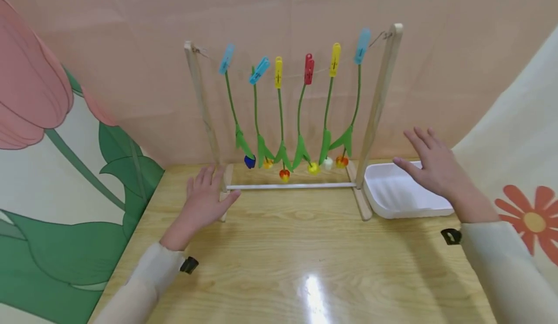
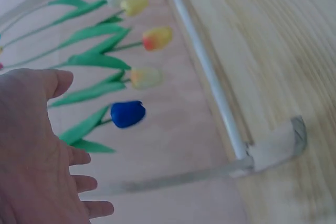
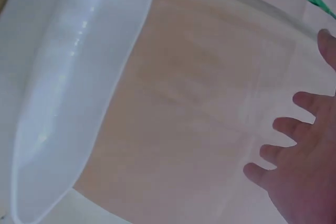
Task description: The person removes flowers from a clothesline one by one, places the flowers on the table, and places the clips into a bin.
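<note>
Several artificial tulips hang upside down by their stems from a line on a wooden frame (image 1: pixel 378 101). Clothespins hold them: blue, yellow and one red clothespin (image 1: pixel 309 69). The blue tulip (image 2: pixel 128 114) hangs leftmost, and an orange-red tulip (image 1: pixel 342 162) rightmost. My left hand (image 1: pixel 202 205) is raised near the frame's left foot, fingers straight and spread, holding nothing. Over the white tray (image 1: pixel 407 213), to the right of the frame, my right hand (image 1: pixel 438 169) hovers with spread fingers and holds nothing. In the right wrist view the tray's inside shows no object.
A white bar (image 1: pixel 292 186) joins the frame's feet low above the wooden table (image 1: pixel 279 256). Behind hangs a pink cloth (image 1: pixel 279 14). A tulip-printed cloth (image 1: pixel 78 246) stands at the left, and a white cloth with a red flower (image 1: pixel 534 222) at the right.
</note>
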`<act>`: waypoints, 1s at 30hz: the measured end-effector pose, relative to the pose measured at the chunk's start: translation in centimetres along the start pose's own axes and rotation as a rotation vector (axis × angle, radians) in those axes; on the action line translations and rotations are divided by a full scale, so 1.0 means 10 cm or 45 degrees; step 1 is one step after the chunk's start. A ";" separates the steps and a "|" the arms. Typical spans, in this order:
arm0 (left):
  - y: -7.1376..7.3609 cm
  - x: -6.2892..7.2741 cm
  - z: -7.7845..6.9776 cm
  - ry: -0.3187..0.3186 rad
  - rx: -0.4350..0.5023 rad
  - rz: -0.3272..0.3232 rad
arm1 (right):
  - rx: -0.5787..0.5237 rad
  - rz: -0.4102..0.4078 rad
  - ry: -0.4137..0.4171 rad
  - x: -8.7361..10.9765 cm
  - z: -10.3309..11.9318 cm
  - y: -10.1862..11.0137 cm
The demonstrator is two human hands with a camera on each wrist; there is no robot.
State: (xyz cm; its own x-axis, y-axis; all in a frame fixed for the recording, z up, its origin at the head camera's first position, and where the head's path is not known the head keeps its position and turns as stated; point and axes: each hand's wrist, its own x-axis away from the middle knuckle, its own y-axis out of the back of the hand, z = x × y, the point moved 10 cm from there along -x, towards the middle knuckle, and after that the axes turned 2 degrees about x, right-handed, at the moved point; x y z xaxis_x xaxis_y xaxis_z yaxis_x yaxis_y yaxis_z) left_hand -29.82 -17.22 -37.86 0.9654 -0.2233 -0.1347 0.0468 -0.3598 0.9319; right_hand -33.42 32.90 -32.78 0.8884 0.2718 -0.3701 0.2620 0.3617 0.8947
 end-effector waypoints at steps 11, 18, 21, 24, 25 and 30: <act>0.17 -0.02 -0.42 -0.063 0.069 -0.189 | -0.156 0.046 0.012 -0.24 0.17 0.31; 0.27 -0.07 -0.73 -0.151 0.192 -0.309 | -0.308 0.149 -0.091 -0.35 0.30 0.49; 0.29 -0.11 -0.85 -0.178 0.241 -0.323 | -0.395 0.164 -0.124 -0.42 0.36 0.59; 0.30 -0.16 -0.95 -0.184 0.282 -0.316 | -0.469 0.155 -0.142 -0.49 0.40 0.70; 0.30 -0.17 -0.98 -0.185 0.294 -0.313 | -0.485 0.140 -0.140 -0.51 0.40 0.74; 0.32 -0.27 -1.13 -0.188 0.413 -0.304 | -0.535 0.054 -0.107 -0.62 0.43 0.93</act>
State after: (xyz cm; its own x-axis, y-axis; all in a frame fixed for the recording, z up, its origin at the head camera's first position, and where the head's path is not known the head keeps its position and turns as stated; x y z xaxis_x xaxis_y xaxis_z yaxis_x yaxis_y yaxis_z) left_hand -29.35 -7.58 -30.69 0.8890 -0.2180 -0.4026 0.1587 -0.6782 0.7176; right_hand -34.89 30.72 -21.06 0.9272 0.2270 -0.2979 0.0636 0.6884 0.7225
